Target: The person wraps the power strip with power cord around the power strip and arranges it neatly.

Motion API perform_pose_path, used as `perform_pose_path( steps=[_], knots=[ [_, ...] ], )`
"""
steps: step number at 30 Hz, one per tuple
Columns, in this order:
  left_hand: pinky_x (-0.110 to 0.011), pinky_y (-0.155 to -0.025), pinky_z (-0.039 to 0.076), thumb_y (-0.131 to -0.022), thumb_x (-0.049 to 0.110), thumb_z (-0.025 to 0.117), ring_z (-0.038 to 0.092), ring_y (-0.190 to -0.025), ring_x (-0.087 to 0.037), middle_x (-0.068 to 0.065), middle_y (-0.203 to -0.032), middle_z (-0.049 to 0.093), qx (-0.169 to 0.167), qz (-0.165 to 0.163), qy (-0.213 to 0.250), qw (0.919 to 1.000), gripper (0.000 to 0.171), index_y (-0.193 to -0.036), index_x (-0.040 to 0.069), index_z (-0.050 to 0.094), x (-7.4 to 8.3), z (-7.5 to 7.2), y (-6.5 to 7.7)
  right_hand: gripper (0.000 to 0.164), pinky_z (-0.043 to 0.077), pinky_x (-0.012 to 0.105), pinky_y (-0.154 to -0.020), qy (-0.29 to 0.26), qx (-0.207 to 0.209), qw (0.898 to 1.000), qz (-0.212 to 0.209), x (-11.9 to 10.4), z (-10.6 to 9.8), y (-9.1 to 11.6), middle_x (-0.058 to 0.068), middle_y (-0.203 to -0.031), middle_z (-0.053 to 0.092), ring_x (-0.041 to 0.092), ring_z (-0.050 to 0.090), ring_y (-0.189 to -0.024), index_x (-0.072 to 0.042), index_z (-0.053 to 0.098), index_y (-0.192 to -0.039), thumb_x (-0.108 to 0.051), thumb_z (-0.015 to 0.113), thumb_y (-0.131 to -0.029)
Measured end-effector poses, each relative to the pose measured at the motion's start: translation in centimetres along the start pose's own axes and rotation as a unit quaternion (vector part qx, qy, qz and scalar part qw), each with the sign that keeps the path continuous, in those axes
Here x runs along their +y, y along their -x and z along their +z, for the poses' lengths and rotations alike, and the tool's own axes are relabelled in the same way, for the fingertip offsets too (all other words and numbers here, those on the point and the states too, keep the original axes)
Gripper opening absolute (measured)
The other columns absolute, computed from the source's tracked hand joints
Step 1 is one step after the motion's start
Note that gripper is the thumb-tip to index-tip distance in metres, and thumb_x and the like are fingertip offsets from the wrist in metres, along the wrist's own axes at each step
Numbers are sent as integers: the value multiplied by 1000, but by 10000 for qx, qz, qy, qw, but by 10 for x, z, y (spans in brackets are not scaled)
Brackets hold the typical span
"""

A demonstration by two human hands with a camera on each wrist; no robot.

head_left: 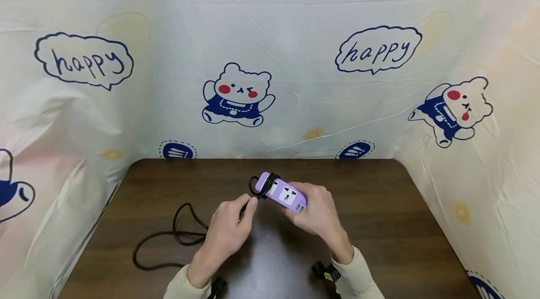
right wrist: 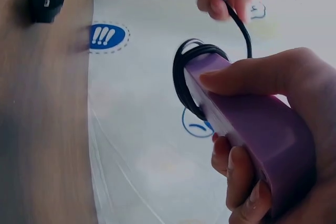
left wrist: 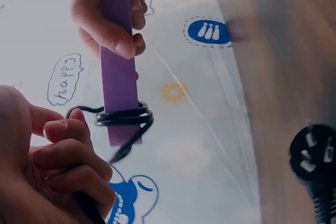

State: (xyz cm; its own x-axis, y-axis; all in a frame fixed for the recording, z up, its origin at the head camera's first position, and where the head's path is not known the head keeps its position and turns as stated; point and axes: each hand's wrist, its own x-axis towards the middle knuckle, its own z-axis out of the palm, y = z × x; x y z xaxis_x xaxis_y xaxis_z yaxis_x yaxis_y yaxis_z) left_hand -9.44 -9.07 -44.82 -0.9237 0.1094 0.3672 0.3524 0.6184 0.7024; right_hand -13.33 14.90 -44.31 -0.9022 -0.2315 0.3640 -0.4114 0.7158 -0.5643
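Left hand [head_left: 229, 226] pinches the black cord [head_left: 268, 185], whose coils circle the left end of the purple power strip [head_left: 288, 195], gripped above the table [head_left: 379, 214] by the right hand [head_left: 319, 210]. Wrapping seems the step underway; another turn would call for steady tension.

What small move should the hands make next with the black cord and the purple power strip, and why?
Probably the left hand, pinching the black cord, should bring it once more around the purple power strip. Loops already circle one end, the right hand grips the other, and a length of cord lies unwound on the table.
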Motion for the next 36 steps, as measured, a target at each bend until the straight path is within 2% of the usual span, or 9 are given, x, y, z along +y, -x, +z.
perform_pose_path(
  steps=[4,8,14,17,21,30,36],
  knots=[
    [-23,-52,36,-115,31,52,37,-47,1,17,-55,37,-124,-65,380,9992,37,-79,25,59,-9,-1,4,56,52,32,-66,-166,212,9992,296,7,-6,-1,2,-101,79,12,65,-76,-16,79,-120,-26,99,-69],
    [-23,-52,39,-115,24,52,38,-46,2,17,-55,37,-87,135,755,9970,32,-84,26,62,-19,2,4,56,52,33,-65,-290,313,9981,436,13,-10,0,2,-101,79,14,65,-76,-17,79,-120,-25,100,-69],
    [-18,-51,28,-111,14,59,28,-52,5,14,-61,30,56,677,1375,9882,38,-75,24,52,-29,10,-2,57,54,32,-66,-543,392,9967,467,16,-9,1,2,-104,79,15,66,-78,-17,78,-122,-28,99,-71],
    [-17,-52,23,-109,11,62,24,-54,5,11,-62,28,32,830,1617,9833,42,-71,21,46,-33,13,-3,56,54,32,-66,-640,418,9958,502,17,-9,1,3,-105,79,16,67,-78,-16,78,-123,-28,99,-72],
    [-18,-53,22,-107,8,63,23,-56,5,8,-62,27,-19,958,1697,9808,45,-69,18,42,-37,18,-3,56,54,32,-65,-703,426,9951,557,18,-9,1,3,-103,79,17,66,-78,-16,77,-123,-27,99,-72],
    [-17,-55,23,-107,8,63,25,-56,5,9,-62,28,-245,827,1841,9791,46,-68,17,40,-43,21,-3,56,52,32,-63,-889,349,9926,756,16,-12,0,2,-98,79,16,65,-75,-19,78,-122,-28,99,-71],
    [-20,-54,23,-108,10,61,25,-56,4,8,-63,28,-540,746,2153,9722,46,-68,16,39,-43,21,-4,55,52,32,-61,-1088,314,9895,897,16,-13,0,3,-94,78,16,64,-72,-20,79,-121,-28,99,-71]
  ],
)
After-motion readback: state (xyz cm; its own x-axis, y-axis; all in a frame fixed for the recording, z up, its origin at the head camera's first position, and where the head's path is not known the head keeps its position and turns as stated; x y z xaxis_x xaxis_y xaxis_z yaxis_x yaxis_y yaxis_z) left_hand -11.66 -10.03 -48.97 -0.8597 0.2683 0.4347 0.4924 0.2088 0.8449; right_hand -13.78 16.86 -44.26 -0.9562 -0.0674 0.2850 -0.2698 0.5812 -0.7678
